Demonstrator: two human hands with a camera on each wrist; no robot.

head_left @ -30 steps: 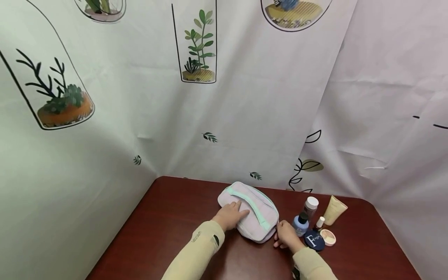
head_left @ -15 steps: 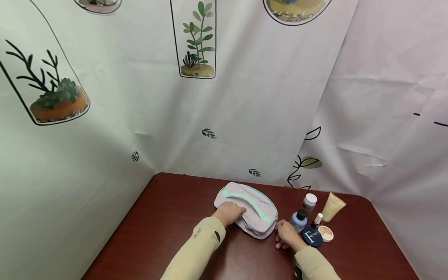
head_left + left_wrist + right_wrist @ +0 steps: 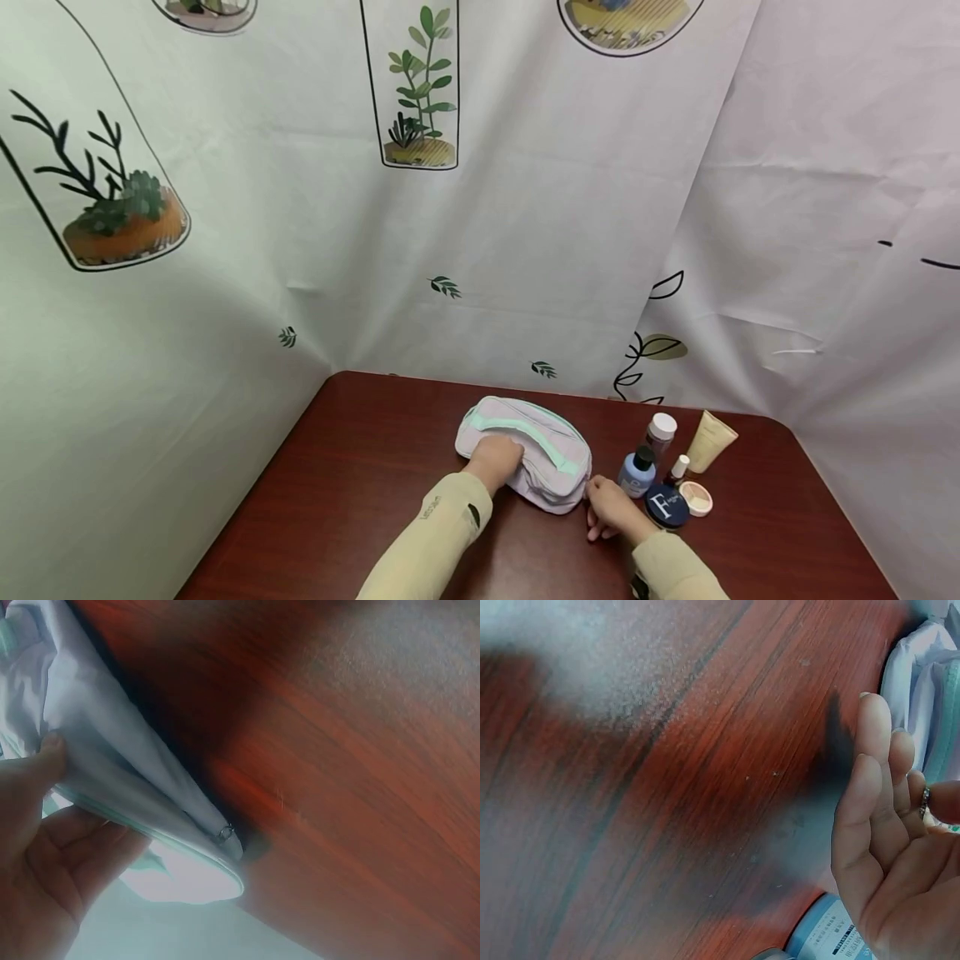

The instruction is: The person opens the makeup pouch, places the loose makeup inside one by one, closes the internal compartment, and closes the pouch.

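Observation:
A lavender cosmetic bag (image 3: 558,486) with a mint strap handle (image 3: 528,432) lies on the table, its near side creased. My left hand (image 3: 497,460) pinches the bag's near edge; in the left wrist view the thumb presses the lavender cloth (image 3: 94,705) while the other fingers (image 3: 94,847) go underneath. At the bag's right corner, my right hand (image 3: 611,503) holds a small metal zipper pull (image 3: 925,799) between thumb and index finger. Its other fingers (image 3: 874,772) are loosely bent. How far the zipper stands open cannot be told.
Right of the right hand stand a blue bottle (image 3: 637,477), a white-capped bottle (image 3: 662,428), a small white-capped bottle (image 3: 678,468) and a cream tube (image 3: 710,442). A navy compact (image 3: 667,506) and a round pale compact (image 3: 697,499) lie close by on the brown table (image 3: 360,467).
The left hand, spread on top of the bag a second ago, has curled onto its near edge, and the bag's side has creased. My right hand stays at the corner.

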